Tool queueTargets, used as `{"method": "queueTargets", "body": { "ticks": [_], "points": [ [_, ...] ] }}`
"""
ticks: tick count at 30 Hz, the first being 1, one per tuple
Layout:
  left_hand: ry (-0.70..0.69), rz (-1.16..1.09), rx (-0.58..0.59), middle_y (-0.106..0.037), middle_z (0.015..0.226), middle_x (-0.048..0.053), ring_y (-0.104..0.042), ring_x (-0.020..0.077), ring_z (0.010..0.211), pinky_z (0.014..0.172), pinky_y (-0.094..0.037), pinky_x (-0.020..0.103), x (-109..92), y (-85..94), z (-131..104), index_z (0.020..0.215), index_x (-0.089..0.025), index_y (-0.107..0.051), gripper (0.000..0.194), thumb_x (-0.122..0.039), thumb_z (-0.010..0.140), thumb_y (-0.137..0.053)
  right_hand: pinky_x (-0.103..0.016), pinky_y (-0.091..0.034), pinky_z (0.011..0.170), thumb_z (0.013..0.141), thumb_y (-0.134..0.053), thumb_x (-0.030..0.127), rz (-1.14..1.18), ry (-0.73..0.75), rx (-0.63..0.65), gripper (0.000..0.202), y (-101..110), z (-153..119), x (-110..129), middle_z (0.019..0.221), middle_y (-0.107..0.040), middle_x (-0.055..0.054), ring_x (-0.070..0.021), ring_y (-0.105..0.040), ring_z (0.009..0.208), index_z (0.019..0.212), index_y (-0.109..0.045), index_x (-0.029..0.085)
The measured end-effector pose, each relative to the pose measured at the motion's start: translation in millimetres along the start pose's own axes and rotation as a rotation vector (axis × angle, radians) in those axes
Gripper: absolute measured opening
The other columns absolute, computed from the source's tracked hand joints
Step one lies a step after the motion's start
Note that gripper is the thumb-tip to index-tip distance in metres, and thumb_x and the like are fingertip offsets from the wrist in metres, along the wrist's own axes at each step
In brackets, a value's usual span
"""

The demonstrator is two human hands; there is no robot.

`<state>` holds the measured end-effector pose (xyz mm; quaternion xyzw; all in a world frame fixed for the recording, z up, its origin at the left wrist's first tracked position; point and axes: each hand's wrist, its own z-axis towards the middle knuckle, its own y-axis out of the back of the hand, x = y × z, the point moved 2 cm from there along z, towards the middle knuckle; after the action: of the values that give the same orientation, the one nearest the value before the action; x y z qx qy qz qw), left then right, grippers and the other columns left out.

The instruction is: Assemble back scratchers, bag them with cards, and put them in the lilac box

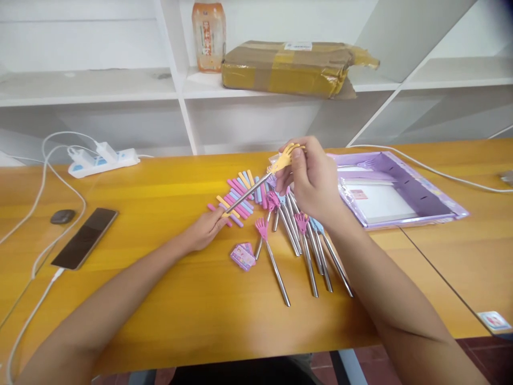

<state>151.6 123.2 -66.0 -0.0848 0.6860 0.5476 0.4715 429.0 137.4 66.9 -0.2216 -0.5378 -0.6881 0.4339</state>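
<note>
A yellow hand-shaped head (pixel 284 159) tops a silver rod (pixel 250 190), held slanting above the table. My right hand (pixel 312 176) pinches the yellow head between thumb and fingers. My left hand (pixel 206 229) is closed around the rod's lower end. Beneath and right of the rod lie several metal rods with pink, blue and purple hand-shaped heads, one pink head (pixel 262 229) nearest my left hand. Several pink, blue, purple and yellow sticks (pixel 238 200) lie behind my left hand. Small purple cards (pixel 242 256) rest on the table in front of them.
An open purple box (pixel 425 198) stands at the right. On the left are a phone (pixel 85 238), a black object (pixel 62 216), white cables and a power strip (pixel 104 163). A taped carton (pixel 288 69) and an orange package (pixel 209 37) sit on the white shelf (pixel 120 88).
</note>
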Motion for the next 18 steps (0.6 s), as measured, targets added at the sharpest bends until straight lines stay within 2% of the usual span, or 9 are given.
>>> {"method": "queueTargets", "body": {
  "ticks": [6,18],
  "points": [
    [-0.023,-0.003,-0.028,-0.072,0.103,0.006,-0.069,0.0229,0.091,0.088,-0.053,0.034,-0.7,1.7,1.0,0.113,-0.022,-0.061,0.045,-0.056,0.115,-0.032,-0.038,-0.058,0.068,0.105,-0.017,0.084,-0.051,0.008,0.03,0.076,4.9,-0.1,1.3,0.103,-0.074,-0.009,-0.0246,-0.075,0.081,0.158,-0.041,0.035],
    [-0.046,-0.014,-0.015,-0.07,0.099,0.006,-0.065,0.0218,0.089,0.086,-0.052,0.033,-1.1,2.9,0.0,0.118,-0.021,-0.063,0.048,-0.057,0.115,-0.031,-0.038,-0.056,0.074,0.109,-0.024,0.075,-0.106,0.008,0.0,0.061,8.2,2.0,0.3,0.096,-0.073,-0.006,-0.0237,-0.072,0.081,0.145,-0.051,0.034]
  ]
}}
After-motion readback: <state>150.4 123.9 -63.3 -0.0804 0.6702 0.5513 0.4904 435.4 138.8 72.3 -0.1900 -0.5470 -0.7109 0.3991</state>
